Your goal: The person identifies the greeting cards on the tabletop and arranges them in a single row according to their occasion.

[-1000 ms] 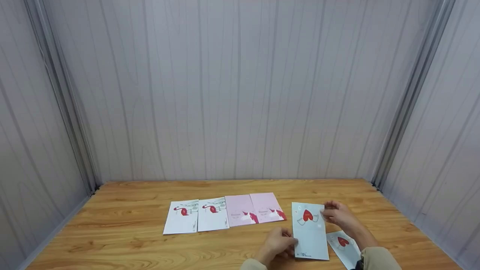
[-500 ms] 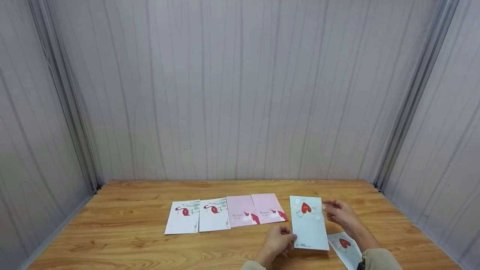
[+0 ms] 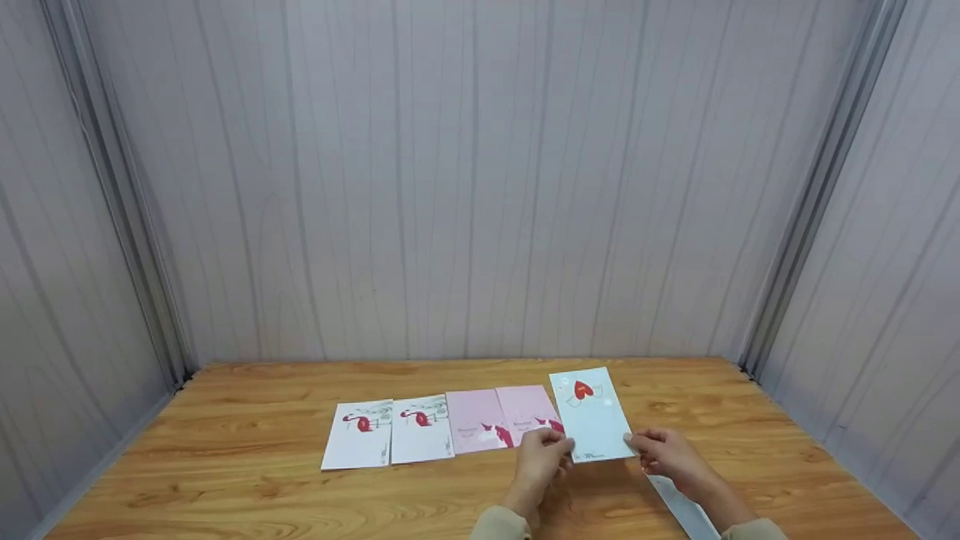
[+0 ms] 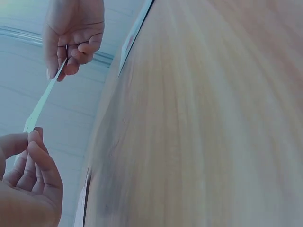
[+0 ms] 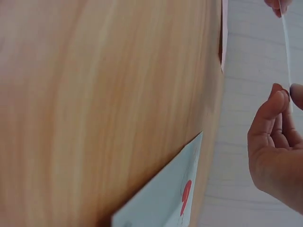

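Observation:
A pale greeting card (image 3: 592, 424) with a red winged heart is held up off the table between my two hands. My left hand (image 3: 538, 461) pinches its lower left edge between thumb and fingers. At the lower right edge, my right hand (image 3: 675, 461) pinches it the same way. In the left wrist view the card (image 4: 41, 104) appears nearly edge-on, a hand at either end. A second heart card (image 3: 681, 510) lies on the table beneath my right forearm, partly hidden; its red heart shows in the right wrist view.
Left of the held card, two pink unicorn cards (image 3: 480, 420) and two white flamingo cards (image 3: 358, 435) lie in a slightly slanted row on the wooden table (image 3: 262, 502). The held card overlaps the rightmost pink card's edge in view. Panelled walls (image 3: 450, 187) enclose the table.
The held card has moved left and away from me, towards the pink cards, and tilted. My right hand has shifted down from its upper right edge to its lower right edge.

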A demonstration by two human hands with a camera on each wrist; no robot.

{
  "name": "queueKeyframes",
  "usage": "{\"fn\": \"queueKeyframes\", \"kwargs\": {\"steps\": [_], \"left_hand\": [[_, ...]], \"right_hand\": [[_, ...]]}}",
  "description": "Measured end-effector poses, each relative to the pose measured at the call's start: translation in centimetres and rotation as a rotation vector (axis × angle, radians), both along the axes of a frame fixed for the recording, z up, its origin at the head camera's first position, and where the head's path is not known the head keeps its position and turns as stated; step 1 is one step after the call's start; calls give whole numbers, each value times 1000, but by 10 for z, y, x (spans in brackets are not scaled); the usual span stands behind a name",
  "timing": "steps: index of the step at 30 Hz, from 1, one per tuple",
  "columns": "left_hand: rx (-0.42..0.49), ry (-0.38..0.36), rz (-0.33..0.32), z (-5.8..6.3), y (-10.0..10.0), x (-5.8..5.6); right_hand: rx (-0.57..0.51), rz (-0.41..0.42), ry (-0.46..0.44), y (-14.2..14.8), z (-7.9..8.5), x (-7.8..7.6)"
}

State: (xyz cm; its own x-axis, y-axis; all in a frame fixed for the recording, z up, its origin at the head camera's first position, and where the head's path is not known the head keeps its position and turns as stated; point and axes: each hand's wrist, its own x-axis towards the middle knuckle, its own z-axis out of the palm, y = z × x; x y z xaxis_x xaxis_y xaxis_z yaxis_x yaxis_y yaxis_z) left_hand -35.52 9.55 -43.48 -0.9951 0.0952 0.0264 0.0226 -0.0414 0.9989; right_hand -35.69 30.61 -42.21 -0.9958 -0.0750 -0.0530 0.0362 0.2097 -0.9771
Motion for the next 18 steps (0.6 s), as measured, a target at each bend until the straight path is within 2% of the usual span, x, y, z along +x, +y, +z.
{"fn": "queueKeyframes", "kwargs": {"steps": [3, 7, 12, 18], "left_hand": [[32, 4, 40, -1, 4, -1], [61, 14, 74, 0, 14, -2], [14, 22, 117, -1, 22, -9], [-59, 57, 222, -4, 25, -16]], "right_hand": [[-39, -60, -11, -2, 1, -3], [-71, -186, -13, -4, 0, -10], [-107, -259, -2, -7, -5, -16], [-113, -303, 53, -13, -11, -23]]}}
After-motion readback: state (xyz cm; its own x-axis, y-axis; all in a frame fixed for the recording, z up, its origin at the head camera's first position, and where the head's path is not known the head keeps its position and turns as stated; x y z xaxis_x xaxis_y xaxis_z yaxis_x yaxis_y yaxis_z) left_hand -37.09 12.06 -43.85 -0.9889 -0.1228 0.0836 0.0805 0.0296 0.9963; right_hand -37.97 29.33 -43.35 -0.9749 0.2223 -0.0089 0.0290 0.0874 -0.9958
